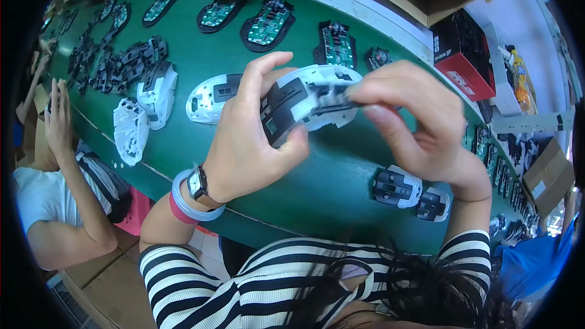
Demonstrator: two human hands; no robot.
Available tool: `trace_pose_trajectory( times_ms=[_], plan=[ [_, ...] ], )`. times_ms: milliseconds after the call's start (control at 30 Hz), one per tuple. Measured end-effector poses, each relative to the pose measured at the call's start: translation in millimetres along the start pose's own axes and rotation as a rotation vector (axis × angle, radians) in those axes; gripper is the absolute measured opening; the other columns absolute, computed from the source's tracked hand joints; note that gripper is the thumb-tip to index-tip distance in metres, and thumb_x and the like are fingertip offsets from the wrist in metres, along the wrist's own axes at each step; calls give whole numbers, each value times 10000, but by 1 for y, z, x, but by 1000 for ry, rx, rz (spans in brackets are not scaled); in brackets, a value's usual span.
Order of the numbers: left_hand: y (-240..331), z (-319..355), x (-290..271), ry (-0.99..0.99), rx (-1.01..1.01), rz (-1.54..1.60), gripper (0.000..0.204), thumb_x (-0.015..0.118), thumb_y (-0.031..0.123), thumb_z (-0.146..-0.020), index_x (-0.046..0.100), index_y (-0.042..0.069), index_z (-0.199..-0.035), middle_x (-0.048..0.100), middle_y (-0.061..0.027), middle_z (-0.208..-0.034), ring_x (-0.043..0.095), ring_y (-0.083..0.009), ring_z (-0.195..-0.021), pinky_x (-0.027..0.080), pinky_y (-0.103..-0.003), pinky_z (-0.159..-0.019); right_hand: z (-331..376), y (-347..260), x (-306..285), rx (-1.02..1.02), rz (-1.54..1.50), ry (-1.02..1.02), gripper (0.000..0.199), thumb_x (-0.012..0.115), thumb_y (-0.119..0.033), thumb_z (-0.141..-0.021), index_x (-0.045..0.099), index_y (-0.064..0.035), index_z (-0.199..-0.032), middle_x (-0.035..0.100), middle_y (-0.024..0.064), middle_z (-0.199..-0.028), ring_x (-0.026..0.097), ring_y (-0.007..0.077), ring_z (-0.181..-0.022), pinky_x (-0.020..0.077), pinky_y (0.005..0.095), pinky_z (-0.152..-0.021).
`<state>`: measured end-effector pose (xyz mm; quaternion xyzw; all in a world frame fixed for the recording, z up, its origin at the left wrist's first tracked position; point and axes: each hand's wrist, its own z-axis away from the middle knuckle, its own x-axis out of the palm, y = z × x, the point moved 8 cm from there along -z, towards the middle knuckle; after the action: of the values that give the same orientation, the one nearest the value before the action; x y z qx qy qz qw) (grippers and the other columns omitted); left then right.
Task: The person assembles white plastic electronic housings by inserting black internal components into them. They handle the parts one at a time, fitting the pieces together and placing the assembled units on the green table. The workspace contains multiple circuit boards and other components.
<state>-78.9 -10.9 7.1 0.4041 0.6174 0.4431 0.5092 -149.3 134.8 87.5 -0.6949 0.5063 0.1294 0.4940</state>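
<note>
Your left hand (pixel 259 122) grips the white-and-black shell (pixel 317 94) above the green table (pixel 323 189), its long axis slanting gently up to the right, white rounded end that way and black end toward your left thumb. Your right hand (pixel 420 113) touches a blurred dark strip (pixel 332 102) on it — whether pinched, I can't tell. The shell looks like hard plastic, ribbed and slotted inside; bare tabletop opens below your hands toward the near edge — black-and-white pieces (pixel 397 186) lie at right.
</note>
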Motion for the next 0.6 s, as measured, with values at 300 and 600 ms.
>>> trace_pose_trajectory(
  times_ms=[300,600],
  plan=[
    [-11,3,-12,-84,-219,108,770,825,175,-704,434,10,-1347,646,-139,-1113,615,-190,-1037,450,-297,-945,-9,26,39,360,-171,-27,115,709,-61,-840,673,-8,-936,599,87,-771,578,159,-636,452,280,-550],
    [-4,0,-13,-79,50,-39,524,879,258,-653,681,27,-1080,705,-139,-1005,693,-251,-885,529,-320,-807,-1,32,60,401,-34,-368,421,587,88,-819,590,-51,-1217,612,168,-917,603,334,-831,489,370,-734]
  ],
)
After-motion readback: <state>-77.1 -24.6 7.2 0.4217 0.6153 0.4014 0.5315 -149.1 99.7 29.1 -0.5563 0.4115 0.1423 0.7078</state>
